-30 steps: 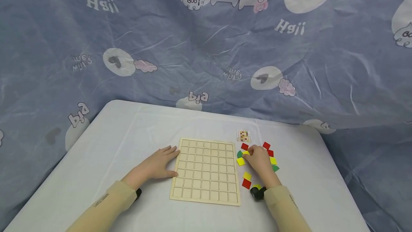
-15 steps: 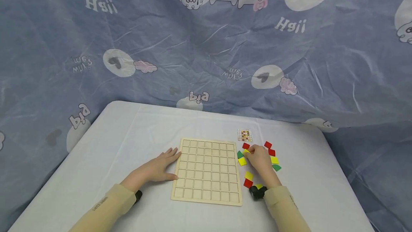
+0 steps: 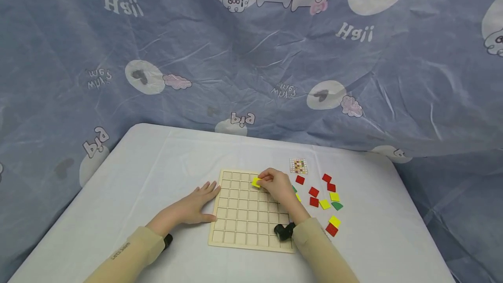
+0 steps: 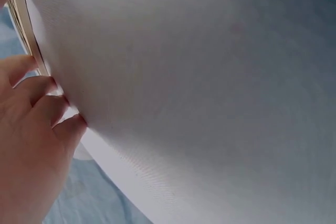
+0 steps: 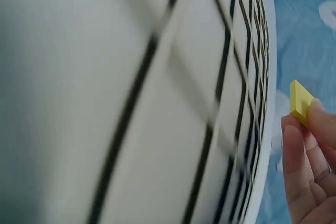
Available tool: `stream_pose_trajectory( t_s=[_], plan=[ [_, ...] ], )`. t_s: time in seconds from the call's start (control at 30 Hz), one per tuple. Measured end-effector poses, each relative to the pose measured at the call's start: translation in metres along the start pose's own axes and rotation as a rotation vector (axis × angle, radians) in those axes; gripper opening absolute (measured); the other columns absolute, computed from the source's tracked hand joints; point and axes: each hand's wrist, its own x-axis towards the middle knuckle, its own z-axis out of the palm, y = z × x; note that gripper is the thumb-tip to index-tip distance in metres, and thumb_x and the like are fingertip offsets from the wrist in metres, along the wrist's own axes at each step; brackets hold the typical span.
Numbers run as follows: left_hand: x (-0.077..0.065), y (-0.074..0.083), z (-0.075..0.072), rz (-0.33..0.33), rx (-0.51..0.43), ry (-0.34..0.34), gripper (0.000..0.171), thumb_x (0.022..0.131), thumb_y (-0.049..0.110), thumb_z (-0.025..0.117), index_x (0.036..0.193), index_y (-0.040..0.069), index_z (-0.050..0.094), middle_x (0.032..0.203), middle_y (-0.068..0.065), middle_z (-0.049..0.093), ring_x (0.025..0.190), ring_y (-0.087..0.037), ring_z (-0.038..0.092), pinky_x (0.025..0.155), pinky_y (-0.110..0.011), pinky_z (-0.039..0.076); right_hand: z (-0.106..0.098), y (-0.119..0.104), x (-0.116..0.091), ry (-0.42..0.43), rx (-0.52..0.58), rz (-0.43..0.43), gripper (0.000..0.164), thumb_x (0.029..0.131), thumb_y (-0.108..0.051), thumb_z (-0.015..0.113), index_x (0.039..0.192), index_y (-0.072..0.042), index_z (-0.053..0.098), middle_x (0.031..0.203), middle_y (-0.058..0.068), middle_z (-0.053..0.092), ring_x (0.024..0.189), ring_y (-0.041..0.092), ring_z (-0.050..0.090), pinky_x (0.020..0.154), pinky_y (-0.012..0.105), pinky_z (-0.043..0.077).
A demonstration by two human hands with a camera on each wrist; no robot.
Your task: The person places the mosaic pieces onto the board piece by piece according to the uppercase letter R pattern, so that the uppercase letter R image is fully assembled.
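Note:
Over the upper part of a wooden grid board [image 3: 247, 217], my right hand [image 3: 278, 185] pinches a yellow square tile [image 3: 256, 182] between thumb and fingers. In the right wrist view the yellow tile [image 5: 300, 100] stands out from the fingertips, tilted and apart from the board. My left hand [image 3: 191, 205] lies at the board's left edge with fingers spread, touching it at the rim. The left wrist view has this hand [image 4: 37, 108] with its fingertips by the board's edge [image 4: 26, 24]. The board's visible cells hold no tiles; some are hidden under my right hand and forearm.
A small printed pattern card [image 3: 298, 166] lies beyond the board's upper right corner. Right of the board are scattered red tiles [image 3: 313, 191], yellow tiles [image 3: 324, 204] and green curved-edge tiles [image 3: 337, 206]. Others are partly behind my right wrist. A patterned blue cloth [image 3: 251, 56] hangs behind the white table [image 3: 188, 156].
My right hand has moved left from the loose tiles to above the board, carrying a yellow tile. Tiles formerly behind that hand and arm now show. The left hand stays at the board's edge.

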Motion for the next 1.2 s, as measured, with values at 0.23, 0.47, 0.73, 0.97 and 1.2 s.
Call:
stream_pose_trajectory(
  t_s=[0.23, 0.47, 0.73, 0.97, 1.2],
  plan=[
    [0.001, 0.000, 0.003, -0.005, -0.007, 0.010, 0.090, 0.087, 0.043, 0.072, 0.155, 0.006, 0.027, 0.164, -0.017, 0.015, 0.153, -0.036, 0.011, 0.123, -0.054, 0.014, 0.027, -0.010, 0.009, -0.063, -0.040, -0.061, 0.008, 0.087, -0.013, 0.075, 0.094, -0.010, 0.073, 0.083, 0.002, 0.070, 0.071, 0.010, 0.063, 0.066, 0.026, 0.053],
    [0.001, -0.003, 0.004, -0.006, -0.001, 0.018, 0.090, 0.087, 0.044, 0.072, 0.156, 0.008, 0.026, 0.165, -0.016, 0.015, 0.153, -0.035, 0.010, 0.123, -0.054, 0.015, 0.034, -0.015, 0.016, -0.092, -0.115, -0.111, 0.006, 0.087, -0.012, 0.074, 0.093, -0.011, 0.074, 0.084, 0.001, 0.068, 0.073, 0.011, 0.059, 0.070, 0.027, 0.052],
    [0.001, -0.003, 0.003, -0.014, -0.009, 0.034, 0.091, 0.086, 0.044, 0.073, 0.156, 0.007, 0.027, 0.164, -0.017, 0.016, 0.153, -0.036, 0.012, 0.123, -0.055, 0.015, 0.036, -0.019, 0.015, -0.088, -0.212, -0.132, 0.004, 0.088, -0.010, 0.074, 0.092, -0.008, 0.075, 0.084, 0.004, 0.058, 0.072, 0.013, 0.052, 0.066, 0.026, 0.048],
    [0.001, -0.003, 0.002, -0.004, -0.005, 0.036, 0.091, 0.086, 0.044, 0.073, 0.155, 0.006, 0.028, 0.164, -0.017, 0.016, 0.153, -0.036, 0.012, 0.123, -0.055, 0.015, 0.015, -0.019, 0.008, -0.105, -0.152, -0.093, 0.015, 0.091, -0.015, 0.070, 0.104, -0.008, 0.074, 0.096, 0.004, 0.065, 0.085, 0.016, 0.062, 0.075, 0.030, 0.054],
    [0.002, -0.002, 0.003, -0.004, 0.012, 0.021, 0.090, 0.086, 0.043, 0.073, 0.155, 0.007, 0.028, 0.164, -0.016, 0.016, 0.153, -0.036, 0.012, 0.123, -0.054, 0.015, -0.041, 0.009, -0.004, -0.002, -0.083, -0.001, 0.023, 0.093, -0.018, 0.068, 0.113, -0.008, 0.072, 0.110, 0.009, 0.070, 0.100, 0.026, 0.066, 0.081, 0.038, 0.057]
  ],
)
